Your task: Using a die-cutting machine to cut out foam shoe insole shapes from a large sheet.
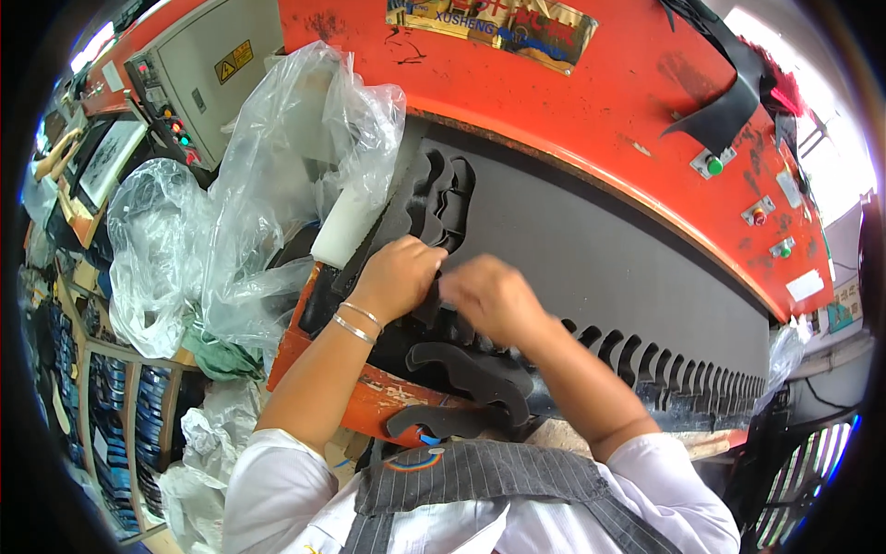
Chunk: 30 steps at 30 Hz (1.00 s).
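Note:
Both my hands are at the left front of a dark grey sheet [591, 240] on the machine bed. My left hand [397, 277], with bangles on the wrist, has its fingers curled together at the sheet's edge. What lies between them is hidden. Just right of it is my right hand [494, 297], its fingers bent and smeared by motion. Right beyond my fingers a wavy black cutting die [455, 198] stands on the sheet. Loose dark curved pieces [466, 365] lie on the near ledge below my hands.
Wavy cut-outs line the sheet's near right edge. A red machine beam [609, 111] with push buttons [713, 164] runs behind. Clear plastic bags [258, 185] crowd the left, by a grey control box [208, 78]. Shelves of dark pieces [111, 425] stand lower left.

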Each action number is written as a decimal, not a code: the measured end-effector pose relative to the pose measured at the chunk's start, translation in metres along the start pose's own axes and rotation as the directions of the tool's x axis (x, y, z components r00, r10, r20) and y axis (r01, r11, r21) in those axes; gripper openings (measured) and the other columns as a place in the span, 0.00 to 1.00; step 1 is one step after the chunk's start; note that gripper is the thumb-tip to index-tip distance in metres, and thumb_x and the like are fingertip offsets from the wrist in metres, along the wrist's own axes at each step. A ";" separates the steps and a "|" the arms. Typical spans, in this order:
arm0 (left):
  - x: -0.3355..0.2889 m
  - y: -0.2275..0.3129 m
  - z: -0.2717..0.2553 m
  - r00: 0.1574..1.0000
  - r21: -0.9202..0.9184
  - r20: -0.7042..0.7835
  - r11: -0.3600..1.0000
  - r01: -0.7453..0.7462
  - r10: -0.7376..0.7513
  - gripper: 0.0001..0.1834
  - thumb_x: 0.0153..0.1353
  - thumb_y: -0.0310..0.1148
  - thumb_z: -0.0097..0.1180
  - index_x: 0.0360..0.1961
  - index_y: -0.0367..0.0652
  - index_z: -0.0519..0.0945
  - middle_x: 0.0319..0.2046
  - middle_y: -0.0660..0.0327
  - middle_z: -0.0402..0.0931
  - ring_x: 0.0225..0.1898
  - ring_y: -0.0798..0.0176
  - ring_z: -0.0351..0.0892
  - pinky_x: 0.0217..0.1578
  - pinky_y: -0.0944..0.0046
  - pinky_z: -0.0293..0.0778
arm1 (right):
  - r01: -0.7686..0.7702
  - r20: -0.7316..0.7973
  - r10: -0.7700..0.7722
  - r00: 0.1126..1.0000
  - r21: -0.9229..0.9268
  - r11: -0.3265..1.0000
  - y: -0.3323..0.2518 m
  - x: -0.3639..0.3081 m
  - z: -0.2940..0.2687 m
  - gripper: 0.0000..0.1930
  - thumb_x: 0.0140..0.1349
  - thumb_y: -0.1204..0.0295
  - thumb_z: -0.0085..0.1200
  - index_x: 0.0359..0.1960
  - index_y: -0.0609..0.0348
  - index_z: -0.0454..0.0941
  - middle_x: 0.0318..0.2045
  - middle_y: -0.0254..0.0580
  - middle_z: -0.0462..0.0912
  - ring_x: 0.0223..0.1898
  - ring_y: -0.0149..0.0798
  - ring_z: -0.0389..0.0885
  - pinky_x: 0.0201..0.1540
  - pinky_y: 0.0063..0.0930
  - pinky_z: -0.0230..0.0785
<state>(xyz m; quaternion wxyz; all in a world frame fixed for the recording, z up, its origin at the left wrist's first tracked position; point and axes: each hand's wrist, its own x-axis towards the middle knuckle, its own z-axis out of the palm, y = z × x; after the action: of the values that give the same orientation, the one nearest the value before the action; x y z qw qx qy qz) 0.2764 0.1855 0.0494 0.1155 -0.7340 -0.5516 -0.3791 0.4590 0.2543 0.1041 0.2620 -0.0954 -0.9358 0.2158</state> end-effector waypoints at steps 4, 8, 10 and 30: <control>0.003 -0.012 0.015 0.905 -0.049 0.207 0.920 0.389 -0.371 0.07 0.55 0.25 0.57 0.36 0.42 0.82 0.31 0.54 0.78 0.38 0.47 0.78 0.38 0.55 0.74 | -0.077 -0.013 0.076 0.997 -0.159 0.984 0.053 0.034 0.023 0.06 0.57 0.70 0.56 0.31 0.58 0.83 0.32 0.47 0.83 0.38 0.52 0.80 0.43 0.42 0.74; -0.005 -0.007 0.010 0.884 -0.165 0.252 0.883 0.440 -0.394 0.07 0.53 0.25 0.60 0.35 0.42 0.82 0.34 0.56 0.78 0.38 0.49 0.79 0.39 0.55 0.75 | -0.238 0.438 0.349 0.829 -0.288 0.928 0.055 0.046 0.024 0.06 0.55 0.68 0.60 0.31 0.54 0.85 0.32 0.45 0.85 0.39 0.49 0.83 0.44 0.40 0.75; -0.008 -0.003 0.007 0.866 -0.181 0.290 0.866 0.467 -0.407 0.07 0.53 0.25 0.61 0.35 0.43 0.82 0.35 0.56 0.77 0.38 0.49 0.79 0.40 0.56 0.75 | -0.302 0.477 0.404 0.781 -0.278 0.912 0.048 0.048 0.024 0.06 0.54 0.67 0.62 0.31 0.53 0.85 0.31 0.45 0.85 0.39 0.48 0.84 0.44 0.39 0.76; 0.040 -0.013 0.004 0.971 -0.276 0.107 0.932 0.236 -0.214 0.13 0.57 0.26 0.59 0.44 0.41 0.77 0.41 0.55 0.71 0.37 0.55 0.76 0.42 0.61 0.73 | -0.233 0.053 0.228 0.972 0.137 0.963 0.076 0.046 -0.008 0.06 0.54 0.68 0.63 0.31 0.55 0.84 0.32 0.34 0.84 0.35 0.36 0.80 0.40 0.32 0.68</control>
<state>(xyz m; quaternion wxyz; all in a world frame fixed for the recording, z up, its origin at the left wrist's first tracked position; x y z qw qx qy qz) 0.2703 0.2217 0.0702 -0.0573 -0.6888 -0.5750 -0.4379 0.4294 0.3380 0.0962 0.2238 -0.1807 -0.9053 0.3126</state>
